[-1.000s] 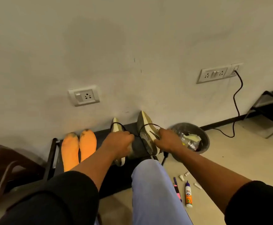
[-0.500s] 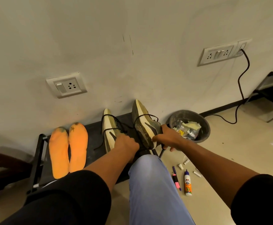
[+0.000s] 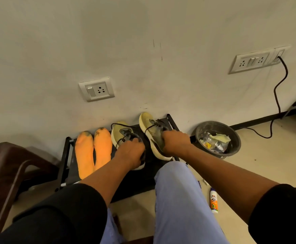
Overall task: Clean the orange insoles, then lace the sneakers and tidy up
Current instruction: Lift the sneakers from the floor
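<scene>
Olive-green mesh fills both your grips: your left hand (image 3: 132, 152) curls around the heel end of the left sneaker (image 3: 124, 138), which lies on the black rack (image 3: 68, 155) with its toe toward the wall, and your right hand (image 3: 176, 142) grasps the collar of the right sneaker (image 3: 151, 131), which is tilted on its side so the pale sole edge faces you. Black laces (image 3: 154, 125) loop loosely over both tongues. Just left of the left sneaker, the two orange insoles (image 3: 93, 152) lie side by side on the same rack, touching along their inner edges, with dark stains at their toes. Your knee in light blue trousers (image 3: 178, 199) rises between your forearms. To the right of the rack a dark round bin (image 3: 217, 138) holding crumpled wrappers stands on the floor, and nearer you a small white glue bottle (image 3: 213, 202) lies on the tiles. On the wall sit a switch socket (image 3: 96, 88) and, further right, a wider socket plate (image 3: 252, 61) with a black cable (image 3: 277, 95) hanging from it. A brown chair (image 3: 6, 166) stands at the left edge.
</scene>
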